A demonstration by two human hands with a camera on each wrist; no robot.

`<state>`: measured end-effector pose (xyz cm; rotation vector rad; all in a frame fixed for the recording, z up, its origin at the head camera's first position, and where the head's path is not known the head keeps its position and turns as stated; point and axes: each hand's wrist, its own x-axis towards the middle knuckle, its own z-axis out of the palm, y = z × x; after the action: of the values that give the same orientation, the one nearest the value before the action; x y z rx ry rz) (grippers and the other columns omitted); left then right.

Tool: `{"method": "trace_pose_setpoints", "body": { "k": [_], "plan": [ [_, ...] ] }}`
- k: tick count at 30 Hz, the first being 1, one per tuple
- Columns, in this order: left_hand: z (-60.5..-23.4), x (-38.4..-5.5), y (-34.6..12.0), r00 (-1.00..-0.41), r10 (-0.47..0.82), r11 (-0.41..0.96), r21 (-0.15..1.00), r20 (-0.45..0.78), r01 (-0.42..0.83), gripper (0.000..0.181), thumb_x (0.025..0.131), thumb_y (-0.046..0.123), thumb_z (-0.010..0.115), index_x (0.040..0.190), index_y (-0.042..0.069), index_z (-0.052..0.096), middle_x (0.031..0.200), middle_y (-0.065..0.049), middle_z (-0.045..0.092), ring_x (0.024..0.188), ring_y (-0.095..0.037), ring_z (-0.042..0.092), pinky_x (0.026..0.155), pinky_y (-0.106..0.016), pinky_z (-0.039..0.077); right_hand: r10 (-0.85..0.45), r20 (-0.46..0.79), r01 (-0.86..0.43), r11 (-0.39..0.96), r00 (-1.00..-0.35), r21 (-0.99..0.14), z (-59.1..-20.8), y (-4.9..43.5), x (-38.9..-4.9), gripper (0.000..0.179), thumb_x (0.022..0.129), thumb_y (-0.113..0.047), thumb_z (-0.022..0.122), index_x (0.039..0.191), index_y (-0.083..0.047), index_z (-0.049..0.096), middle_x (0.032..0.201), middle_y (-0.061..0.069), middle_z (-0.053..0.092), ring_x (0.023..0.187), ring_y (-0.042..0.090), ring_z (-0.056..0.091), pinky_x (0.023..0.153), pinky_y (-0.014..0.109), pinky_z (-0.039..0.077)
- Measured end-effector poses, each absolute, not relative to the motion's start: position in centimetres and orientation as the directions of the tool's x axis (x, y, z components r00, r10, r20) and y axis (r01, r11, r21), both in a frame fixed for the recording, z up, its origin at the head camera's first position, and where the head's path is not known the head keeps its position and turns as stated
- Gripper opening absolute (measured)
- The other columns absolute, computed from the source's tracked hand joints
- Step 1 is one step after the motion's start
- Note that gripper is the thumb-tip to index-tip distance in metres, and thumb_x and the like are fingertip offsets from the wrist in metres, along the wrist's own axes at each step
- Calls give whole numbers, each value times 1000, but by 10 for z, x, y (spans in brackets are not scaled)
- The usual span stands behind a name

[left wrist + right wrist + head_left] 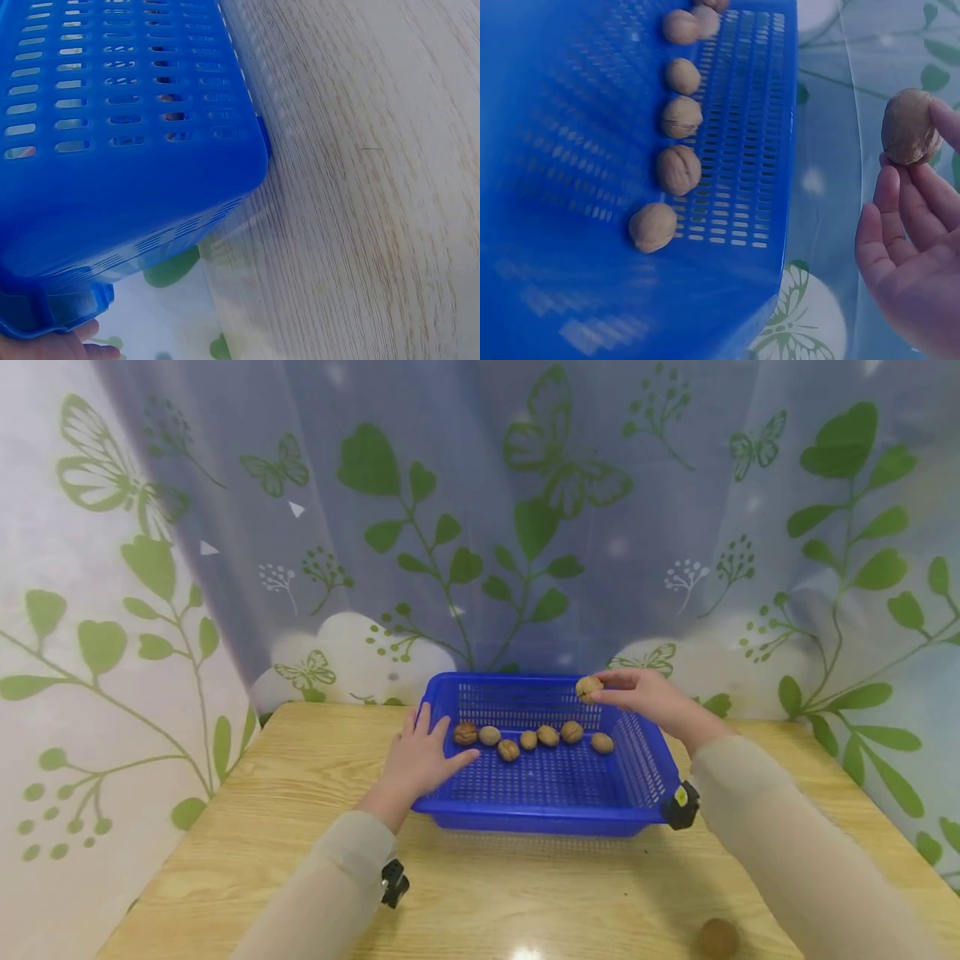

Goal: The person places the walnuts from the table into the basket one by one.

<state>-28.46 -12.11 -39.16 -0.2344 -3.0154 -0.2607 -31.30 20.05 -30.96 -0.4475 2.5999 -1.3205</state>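
Observation:
A walnut [589, 689] is pinched between the thumb and fingertips of my right hand [651, 697], above the far right part of a blue plastic basket [525, 814]. The right wrist view shows the same walnut [910, 127], tan and wrinkled. My left hand [420, 760] rests on the basket's left rim with its fingers spread, the thumb reaching over the inside. In the basket, several walnuts lie in a loose row along the far side, among them a darker one [465, 733] at the left and a paler one [602, 743] at the right.
The basket stands on a wood-grain table [300, 785], close to a patterned curtain [465, 527] behind it. A round brown object [717, 938] is on the table at the near right, under the right forearm. Tiny dark specks dot the wood nearby.

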Motion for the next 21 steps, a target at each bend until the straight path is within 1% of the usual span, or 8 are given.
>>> {"method": "trace_pose_setpoints", "body": {
  "k": [6,10,12,16,21],
  "plan": [
    [-393,-287,-121,-983,145,976,149,114,161,87,70,75,25,134,15,29,140,-15,7,126,-32,2,95,-49,19,-316,-32,-138,501,-948,-855,-312,192,-344,64,78,-37,58,129,-6,35,128,11,38,115,26,35,90,41,32],
    [-393,-286,-123,-984,142,975,158,111,158,87,70,75,25,134,16,28,140,-14,7,126,-31,2,95,-49,19,-273,-40,-100,481,-961,-871,-320,186,-362,63,77,-34,61,127,-5,38,127,11,39,114,27,36,90,39,33],
    [-393,-285,-123,-985,138,976,153,107,154,88,69,75,25,134,16,28,140,-14,7,126,-31,2,95,-49,19,-263,-48,-88,481,-964,-872,-325,182,-367,61,77,-32,61,126,-3,38,127,12,39,113,28,37,89,40,33],
    [-391,-284,-122,-983,149,974,155,111,165,88,69,75,25,134,15,29,140,-14,7,126,-31,3,94,-49,20,-264,-66,-86,523,-962,-848,-336,175,-374,58,79,-30,60,126,-3,39,126,14,40,113,29,38,88,41,33],
    [-389,-283,-121,-981,146,973,161,126,165,86,70,73,28,133,14,30,140,-15,8,126,-30,4,95,-48,19,-262,-66,-102,578,-963,-810,-350,169,-377,58,80,-32,58,126,-3,39,126,15,40,111,29,39,86,40,36]
  ]
}}
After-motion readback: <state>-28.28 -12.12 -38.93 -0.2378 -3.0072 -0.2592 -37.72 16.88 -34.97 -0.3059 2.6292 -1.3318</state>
